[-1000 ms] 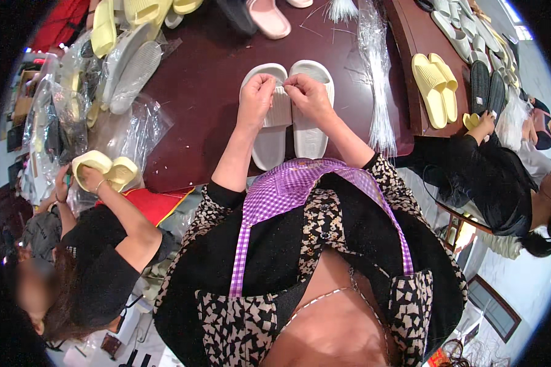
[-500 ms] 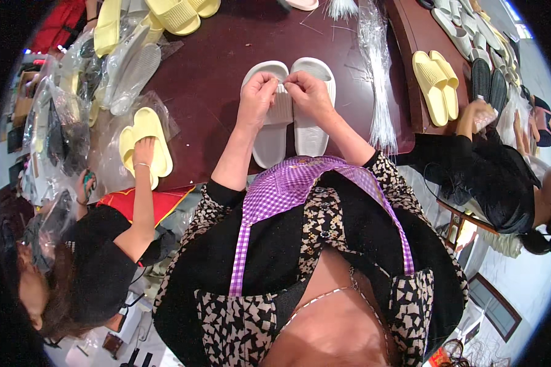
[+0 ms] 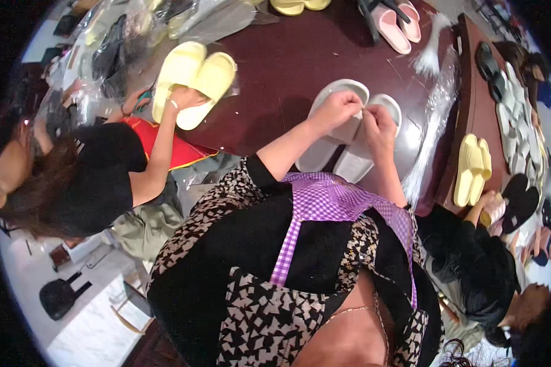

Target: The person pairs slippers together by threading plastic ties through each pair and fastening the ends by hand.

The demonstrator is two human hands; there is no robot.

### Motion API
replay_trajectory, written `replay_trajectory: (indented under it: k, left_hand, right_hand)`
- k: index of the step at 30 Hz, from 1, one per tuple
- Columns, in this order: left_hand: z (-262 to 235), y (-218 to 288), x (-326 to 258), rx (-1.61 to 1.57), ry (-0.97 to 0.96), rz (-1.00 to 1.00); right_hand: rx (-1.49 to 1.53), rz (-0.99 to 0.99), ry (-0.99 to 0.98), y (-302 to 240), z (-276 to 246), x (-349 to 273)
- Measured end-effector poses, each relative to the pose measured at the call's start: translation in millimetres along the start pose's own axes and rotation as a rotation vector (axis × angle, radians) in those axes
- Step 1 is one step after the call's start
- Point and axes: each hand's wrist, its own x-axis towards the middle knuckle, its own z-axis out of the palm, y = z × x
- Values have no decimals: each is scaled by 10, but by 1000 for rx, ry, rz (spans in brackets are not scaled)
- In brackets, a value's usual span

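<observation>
A pair of light grey slide slippers (image 3: 315,154) lies side by side on the dark red table, toes away from me. Over their straps, my left hand (image 3: 338,112) is closed in a pinch. My right hand (image 3: 379,129) pinches close beside it, fingertips almost meeting the left ones. A small whitish bit shows between the fingertips, too small to name. My hands and forearms hide part of both slippers. To the right of my right hand lies a long bundle of thin white strips (image 3: 427,150), partly in clear plastic.
On the left, a person's hand (image 3: 187,98) is in a yellow slipper pair (image 3: 217,76). Pink slippers (image 3: 390,29) and a second white strip bundle (image 3: 430,52) lie at the back. Another person at right is near yellow slippers (image 3: 469,168). Plastic-bagged slippers (image 3: 226,24) crowd the far left.
The whole view has turned, so the table and slippers appear shifted to the right. My hands stay pinched together over the grey slippers. The person on the left still has a hand at the yellow pair.
</observation>
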Motion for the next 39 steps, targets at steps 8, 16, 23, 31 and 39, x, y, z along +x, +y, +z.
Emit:
replay_trajectory:
  k: [8,16,23,31,39]
  left_hand:
    - [-16,-148,47,-6,73,-16]
    - [-14,-475,-78,289,51,139]
    - [-207,-601,-298,602,166,180]
    - [-685,-667,-472,1052,357,359]
    - [-958,-674,-290,1297,462,345]
  right_hand:
    - [-28,-7,-8,41,61,77]
    - [-204,-135,10,278,102,29]
    - [-327,-256,107,498,-137,-132]
    - [-258,193,-391,569,-339,-598]
    - [-574,-125,-240,862,41,-536]
